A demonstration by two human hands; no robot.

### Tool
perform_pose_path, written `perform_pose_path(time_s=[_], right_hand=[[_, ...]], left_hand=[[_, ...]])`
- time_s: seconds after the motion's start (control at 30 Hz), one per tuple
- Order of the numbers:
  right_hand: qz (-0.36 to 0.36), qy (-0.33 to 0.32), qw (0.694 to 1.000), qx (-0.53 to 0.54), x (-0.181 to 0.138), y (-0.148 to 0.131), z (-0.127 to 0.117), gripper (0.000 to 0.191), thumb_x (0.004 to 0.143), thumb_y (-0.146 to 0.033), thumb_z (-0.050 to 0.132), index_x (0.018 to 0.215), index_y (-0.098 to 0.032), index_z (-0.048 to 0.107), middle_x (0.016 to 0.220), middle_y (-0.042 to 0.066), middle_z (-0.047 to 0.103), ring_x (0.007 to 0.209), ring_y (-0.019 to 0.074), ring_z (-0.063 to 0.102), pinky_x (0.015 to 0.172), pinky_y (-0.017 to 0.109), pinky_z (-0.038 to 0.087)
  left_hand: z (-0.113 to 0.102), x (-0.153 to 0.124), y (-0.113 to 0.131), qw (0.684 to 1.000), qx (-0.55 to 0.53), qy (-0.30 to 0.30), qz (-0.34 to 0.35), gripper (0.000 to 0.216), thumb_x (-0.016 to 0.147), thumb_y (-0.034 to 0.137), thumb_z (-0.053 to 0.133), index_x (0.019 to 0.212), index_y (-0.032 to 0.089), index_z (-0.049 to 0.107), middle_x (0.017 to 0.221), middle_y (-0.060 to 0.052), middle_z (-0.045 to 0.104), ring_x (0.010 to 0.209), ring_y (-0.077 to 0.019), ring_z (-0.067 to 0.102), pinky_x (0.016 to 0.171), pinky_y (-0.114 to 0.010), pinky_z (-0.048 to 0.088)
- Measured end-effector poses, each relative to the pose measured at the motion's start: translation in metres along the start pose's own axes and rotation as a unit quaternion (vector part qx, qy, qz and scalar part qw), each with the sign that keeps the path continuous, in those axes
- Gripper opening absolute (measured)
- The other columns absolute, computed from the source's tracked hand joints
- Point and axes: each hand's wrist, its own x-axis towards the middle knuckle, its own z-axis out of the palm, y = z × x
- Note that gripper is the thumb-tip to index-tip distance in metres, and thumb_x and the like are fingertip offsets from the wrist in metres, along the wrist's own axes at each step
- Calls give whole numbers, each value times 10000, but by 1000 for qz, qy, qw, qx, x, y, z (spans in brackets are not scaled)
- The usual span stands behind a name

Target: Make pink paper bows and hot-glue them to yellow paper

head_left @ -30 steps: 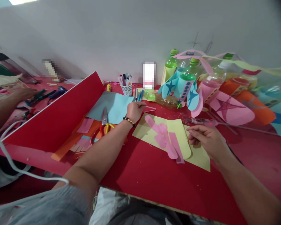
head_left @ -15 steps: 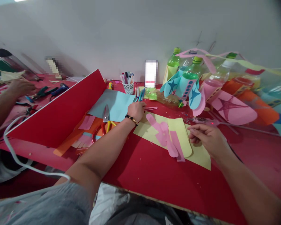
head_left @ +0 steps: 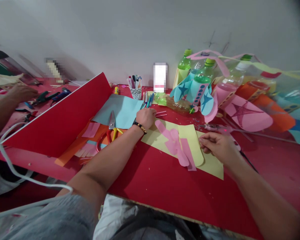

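My left hand (head_left: 145,117), with a beaded bracelet on the wrist, reaches across the red table (head_left: 160,186). Its fingers curl down among loose markers (head_left: 149,100) and two thin pink sticks (head_left: 161,114) beside a light blue sheet (head_left: 122,111); what they grip is hidden. My right hand (head_left: 217,146) rests at the right edge of a yellow paper (head_left: 190,135), thumb and fingers pinched together. Pink paper strips and a pink cut-out (head_left: 176,144) lie on the yellow paper between my hands.
Red-and-yellow scissors (head_left: 110,131) lie left of my left hand. A tilted red board (head_left: 62,116) stands further left. A cup of markers (head_left: 136,90), decorated plastic bottles (head_left: 198,90) and a glue gun (head_left: 215,128) crowd the back. Another person's hand (head_left: 21,93) works at far left.
Both hands stay almost where they were. My left hand has edged slightly toward the pink sticks, and the view has shifted a little.
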Motion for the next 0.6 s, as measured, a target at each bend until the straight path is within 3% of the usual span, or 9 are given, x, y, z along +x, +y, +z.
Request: perform_pose_path(time_s=[0.13, 0.3, 0.47, 0.6], right_hand=[[-12, -22, 999, -47, -2, -1, 1, 295, 722, -451, 692, 745, -170, 604, 557, -17, 585, 452, 89, 534, 457, 211, 440], [11, -66, 998, -6, -5, -6, 2, 294, 661, -370, 740, 808, -194, 557, 532, -48, 567, 415, 97, 509, 411, 218, 398], [8, -66, 997, 39, -7, -7, 3, 291, 650, -322, 734, 838, -199, 549, 570, -55, 557, 421, 93, 503, 419, 225, 400], [-54, -21, 998, 35, -6, -9, 4, 282, 672, -323, 729, 875, -196, 579, 659, -26, 583, 550, 111, 540, 481, 226, 415]], left_hand=[[-6, -2, 4, 999, -27, 38, 3, 230, 849, 315, 524, 780, 199, 710, 814, -74, 704, 771, -212, 614, 676, -287, 409], [-20, -9, 21, 989, -104, 87, 61, 320, 896, 368, 480, 711, 170, 649, 729, -60, 656, 752, -182, 585, 681, -270, 393], [-18, -26, 47, 968, -210, 16, 135, 318, 907, 309, 470, 672, 159, 623, 701, -43, 641, 684, -147, 576, 644, -249, 399], [-10, -39, 63, 936, -317, -53, 141, 224, 901, 261, 474, 851, 180, 677, 892, -41, 705, 810, -149, 625, 723, -248, 450]])
